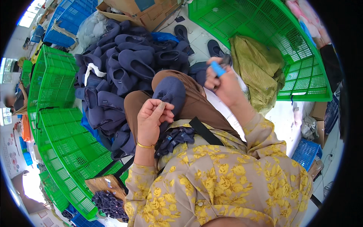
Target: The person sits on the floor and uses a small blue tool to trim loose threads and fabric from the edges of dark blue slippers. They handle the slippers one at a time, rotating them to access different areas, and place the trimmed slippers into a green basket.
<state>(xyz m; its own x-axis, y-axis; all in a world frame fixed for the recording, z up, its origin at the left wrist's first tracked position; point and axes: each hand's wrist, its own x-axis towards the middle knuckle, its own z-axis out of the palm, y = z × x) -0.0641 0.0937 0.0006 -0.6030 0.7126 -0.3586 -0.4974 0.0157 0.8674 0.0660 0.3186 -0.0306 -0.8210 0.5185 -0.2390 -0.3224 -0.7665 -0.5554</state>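
While the left hand (149,115) bends its fingers in toward the thumb just at the near side of a navy slipper (171,90), whether it grips the cloth or something finer between the fingertips I cannot tell; a gold bracelet (145,145) circles its wrist. The slipper lies on the person's lap, over the brown trousers (133,108). Raised to the right and blurred, the right hand (230,85) has its fingers curled, with a bright blue piece (218,69) at them, though the blur hides whether it is held or wrapped around a finger. Nearer the waist, a bunch of dark cloth (176,142) rests beside a black strap (206,131). Beyond the knees spreads a heap of navy slippers (132,62), a white strip (92,70) lying across its left part. An olive sack (253,68) slumps past the right hand, against a green crate (302,56), and another green crate (56,94) stands left of the heap. Farthest ahead, a cardboard box (151,15) sits behind the slippers
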